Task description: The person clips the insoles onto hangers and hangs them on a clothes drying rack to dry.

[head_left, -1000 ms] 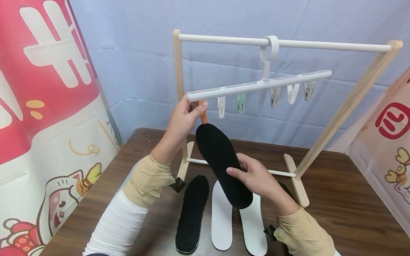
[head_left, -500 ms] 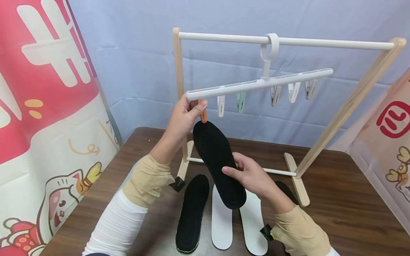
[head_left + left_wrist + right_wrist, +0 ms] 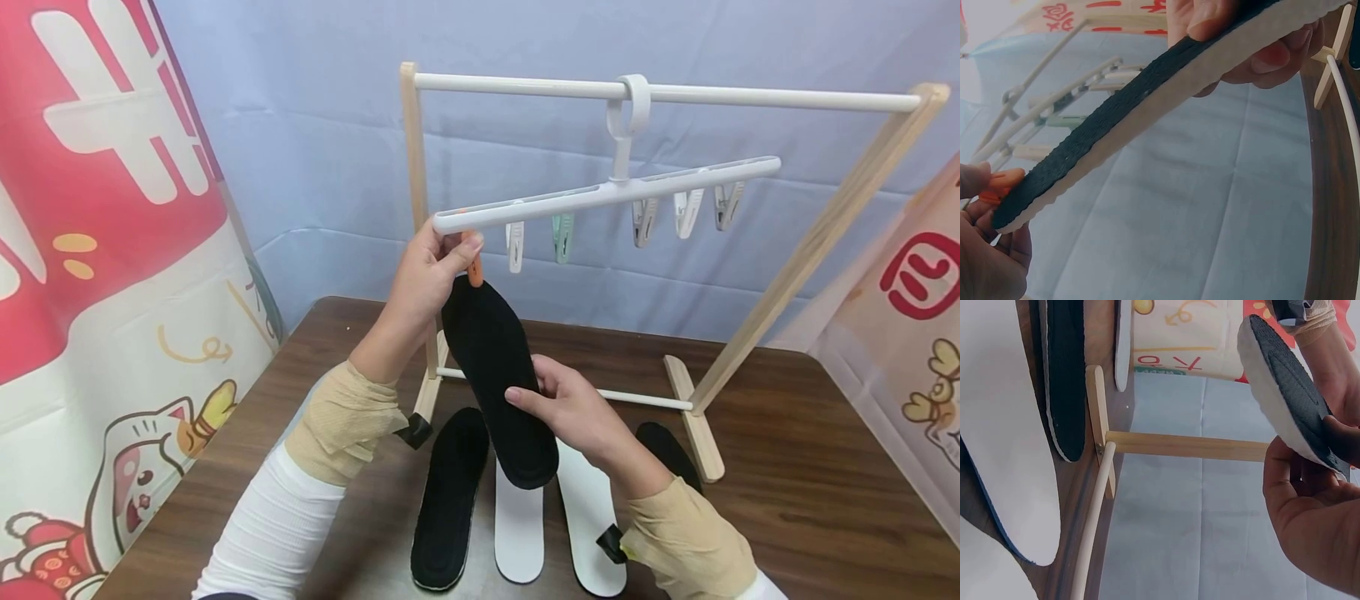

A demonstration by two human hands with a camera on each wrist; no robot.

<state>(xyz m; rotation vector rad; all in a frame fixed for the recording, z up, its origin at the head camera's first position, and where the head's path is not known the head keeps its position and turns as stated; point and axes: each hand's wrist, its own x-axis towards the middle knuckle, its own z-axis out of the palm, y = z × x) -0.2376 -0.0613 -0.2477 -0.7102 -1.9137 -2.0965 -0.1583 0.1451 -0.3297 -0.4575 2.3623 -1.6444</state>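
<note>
My right hand (image 3: pixel 581 412) holds a black insole (image 3: pixel 487 350) by its side edge, thumb on the dark face and fingers behind. Its underside is white, as the left wrist view shows. My left hand (image 3: pixel 427 271) pinches an orange clothespin (image 3: pixel 476 268) at the left end of a white clip hanger (image 3: pixel 555 208). The insole's upper end is right at the clothespin's tip, overlapping it in the head view. In the left wrist view, the left fingers sit close around the clothespin and the insole's end (image 3: pixel 1016 209). The hanger tilts, its left end lower.
The hanger hooks over a white rail (image 3: pixel 750 96) on a wooden stand (image 3: pixel 795 275). Several white, grey and green clothespins (image 3: pixel 562 237) hang from it. On the brown table (image 3: pixel 810 467) lie a black insole (image 3: pixel 450 508), two white insoles (image 3: pixel 519 533) and another black one (image 3: pixel 666 450).
My right hand has moved left, carrying the insole's lower end with it. The insole now stands steeper, its upper end a little higher beside the orange clothespin. My left hand has barely moved.
</note>
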